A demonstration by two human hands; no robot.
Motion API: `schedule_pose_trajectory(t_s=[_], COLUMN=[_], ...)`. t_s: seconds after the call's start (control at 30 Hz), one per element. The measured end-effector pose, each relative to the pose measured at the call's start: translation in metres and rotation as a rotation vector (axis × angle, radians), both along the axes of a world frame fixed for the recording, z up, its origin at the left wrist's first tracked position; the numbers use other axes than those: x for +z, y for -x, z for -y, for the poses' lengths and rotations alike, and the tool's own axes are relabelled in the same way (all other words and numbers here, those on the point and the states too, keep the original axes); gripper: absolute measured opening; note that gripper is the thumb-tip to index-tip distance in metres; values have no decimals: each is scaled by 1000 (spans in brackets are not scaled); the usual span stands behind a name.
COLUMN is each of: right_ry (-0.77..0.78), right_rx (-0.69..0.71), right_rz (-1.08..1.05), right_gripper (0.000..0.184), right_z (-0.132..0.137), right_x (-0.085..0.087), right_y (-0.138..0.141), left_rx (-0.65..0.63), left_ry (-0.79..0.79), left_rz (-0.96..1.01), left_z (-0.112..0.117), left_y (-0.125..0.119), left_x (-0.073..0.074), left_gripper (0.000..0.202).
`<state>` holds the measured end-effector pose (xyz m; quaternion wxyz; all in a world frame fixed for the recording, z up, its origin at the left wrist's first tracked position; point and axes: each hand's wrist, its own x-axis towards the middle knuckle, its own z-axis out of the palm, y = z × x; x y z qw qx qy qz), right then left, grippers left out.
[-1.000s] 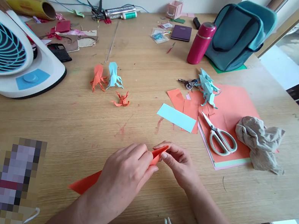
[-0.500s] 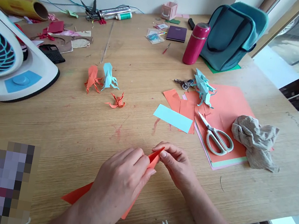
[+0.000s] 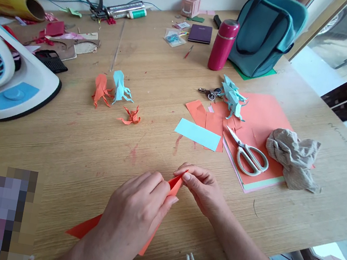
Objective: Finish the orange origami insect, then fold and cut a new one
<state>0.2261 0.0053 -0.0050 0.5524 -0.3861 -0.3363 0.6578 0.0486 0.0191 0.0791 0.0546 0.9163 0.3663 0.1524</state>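
Near the front edge of the bench (image 3: 88, 155), both hands meet on a folded sheet of orange paper (image 3: 174, 185). It is raised slightly off the wood, its pointed tip up between the fingertips and its long tail running back under the left wrist to a corner that shows at the lower left. The left hand (image 3: 135, 213) covers most of the sheet, with finger and thumb closed on the fold just behind the tip. The right hand (image 3: 201, 191) pinches the tip itself from the other side. The point is narrow and layered, so an uneven pull between the two pinches could likely shear the layers apart and send the crease off line, or tear the tip. The left hand also hides the edges, so any misalignment there could go unnoticed. The tail overhangs toward the bench edge, and a wrist dragging over it could crumple it. The scissors (image 3: 248, 154) on the stack of coloured sheets (image 3: 263, 114), the blue strip (image 3: 197, 134) and the small folded figures (image 3: 119, 87) lie well apart, out of the way.
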Motion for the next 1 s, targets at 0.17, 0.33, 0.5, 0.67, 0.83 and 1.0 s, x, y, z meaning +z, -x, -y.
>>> schedule_pose_trajectory(t_s=[0.17, 0.33, 0.5, 0.67, 0.83, 1.0], right_ry=[-22, -43, -39, -16, -2, 7], right_rx=[6, 7, 1, -14, -30, -31], right_rz=[10, 19, 35, 34, 16, 8], right_gripper=[15, 15, 17, 17, 19, 21], right_z=[-1, -2, -2, -2, -2, -2], right_x=[-2, -2, 0, 2, 3, 4], right_y=[-1, -2, -1, -1, 0, 0], left_rx=[-7, -12, -3, -2, 3, -2], left_ry=[0, 5, 14, 26, 44, 52], left_rz=[5, 13, 5, -4, -9, -11], left_z=[0, 0, 1, 1, 0, -1], left_y=[1, 0, 0, 0, 0, 1], left_x=[0, 2, 3, 3, 4, 5], left_gripper=[24, 25, 26, 25, 24, 24])
